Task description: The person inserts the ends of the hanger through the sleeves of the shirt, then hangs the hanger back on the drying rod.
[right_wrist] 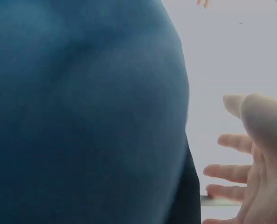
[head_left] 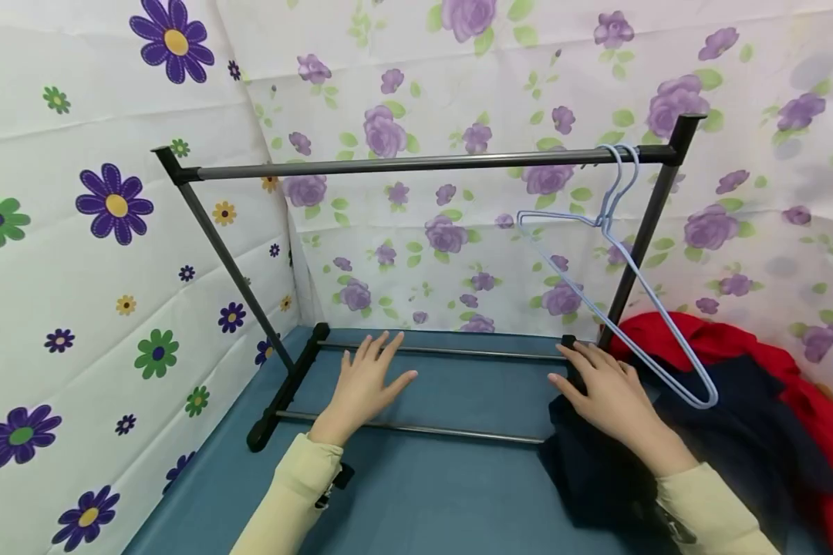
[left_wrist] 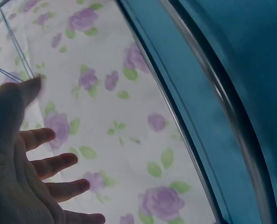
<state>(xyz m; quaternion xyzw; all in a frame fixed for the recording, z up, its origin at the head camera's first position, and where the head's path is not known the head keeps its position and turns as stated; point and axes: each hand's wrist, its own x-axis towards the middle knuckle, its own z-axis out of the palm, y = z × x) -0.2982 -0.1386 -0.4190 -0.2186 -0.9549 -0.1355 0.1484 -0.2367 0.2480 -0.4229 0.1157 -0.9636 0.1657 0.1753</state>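
No lettering, label, brand, number or sign is showing legibly in any of the three views, whether from the head or either wrist.

I'm getting a nice bright head view, but the left wrist cam's looking dim and pale glare's glowing behind the right hand (right_wrist: 266,172).

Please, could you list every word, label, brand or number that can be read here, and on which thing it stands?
No text can be read: none on the rack, hangers, dark cloth or red cloth; patterned sheets show printed flowers, no lettering.
Left-wrist device: too small to tell.
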